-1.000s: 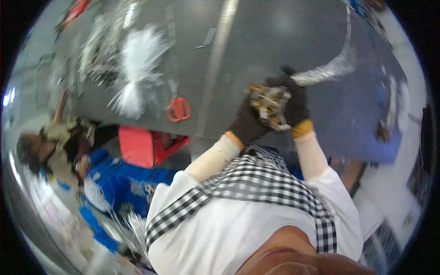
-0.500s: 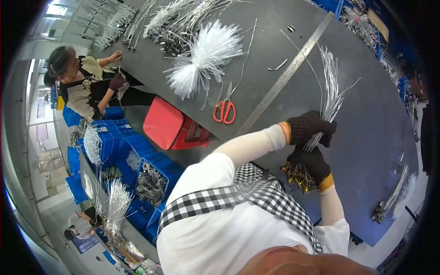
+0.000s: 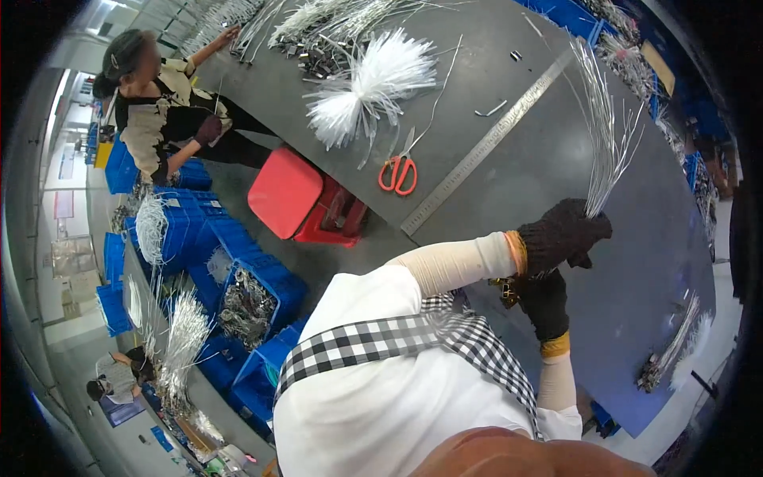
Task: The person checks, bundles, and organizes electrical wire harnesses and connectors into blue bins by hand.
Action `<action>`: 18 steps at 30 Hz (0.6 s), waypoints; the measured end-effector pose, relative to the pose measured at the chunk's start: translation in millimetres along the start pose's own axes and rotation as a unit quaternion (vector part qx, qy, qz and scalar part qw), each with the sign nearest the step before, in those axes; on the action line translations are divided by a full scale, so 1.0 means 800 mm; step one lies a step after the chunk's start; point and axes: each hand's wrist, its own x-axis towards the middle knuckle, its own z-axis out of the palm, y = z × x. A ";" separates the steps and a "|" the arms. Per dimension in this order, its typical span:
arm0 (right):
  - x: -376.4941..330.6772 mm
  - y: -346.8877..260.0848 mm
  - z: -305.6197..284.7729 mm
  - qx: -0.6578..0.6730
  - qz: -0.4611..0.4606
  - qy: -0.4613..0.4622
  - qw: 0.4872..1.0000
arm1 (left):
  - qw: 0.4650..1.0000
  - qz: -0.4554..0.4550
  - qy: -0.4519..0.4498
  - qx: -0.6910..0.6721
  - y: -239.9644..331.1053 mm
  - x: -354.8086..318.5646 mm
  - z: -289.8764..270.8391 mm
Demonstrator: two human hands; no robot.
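Note:
My left hand (image 3: pixel 566 234), in a dark knitted glove with an orange cuff, is closed around a bundle of thin silvery-white wires (image 3: pixel 606 155). Their loose ends fan out beyond it, toward the far side of the table. Just below, my right hand (image 3: pixel 544 306), gloved alike, is closed at the bundle's near end. Brass-coloured end pieces (image 3: pixel 505 292) stick out to its left. The two gloves touch or nearly touch, and the stretch of bundle between them is mostly hidden.
On the dark table (image 3: pixel 509 179) lie a long steel ruler (image 3: pixel 486 145), orange-handled scissors (image 3: pixel 397 175), a tied white strand bunch (image 3: pixel 372 83) and several wire bundles. A co-worker's gloved hand (image 3: pixel 209 129) is at far left. A red stool (image 3: pixel 284 191) and blue crates (image 3: pixel 266 290) stand left.
My left hand has moved right and slightly down along with the wires, whose loose ends spread wider. The brass-coloured ends are now less visible. The co-worker's bare hand has reached up to the table.

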 end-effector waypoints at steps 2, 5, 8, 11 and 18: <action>-0.022 -0.036 0.002 0.117 0.084 -0.002 0.990 | 0.993 0.092 -0.035 0.058 -0.027 -0.019 -0.001; -0.076 -0.072 0.023 0.231 0.193 0.017 0.953 | 0.936 0.254 -0.078 0.231 -0.096 -0.029 0.010; -0.142 -0.073 0.073 0.267 0.231 0.036 0.935 | 0.972 0.149 -0.101 0.151 -0.189 -0.033 0.019; -0.207 -0.065 0.122 0.264 0.246 0.044 0.932 | 0.959 -0.229 -0.027 -0.167 -0.250 -0.060 0.043; -0.267 -0.044 0.046 -0.097 0.219 -0.081 0.968 | 0.942 0.019 -0.197 0.273 -0.118 -0.126 0.132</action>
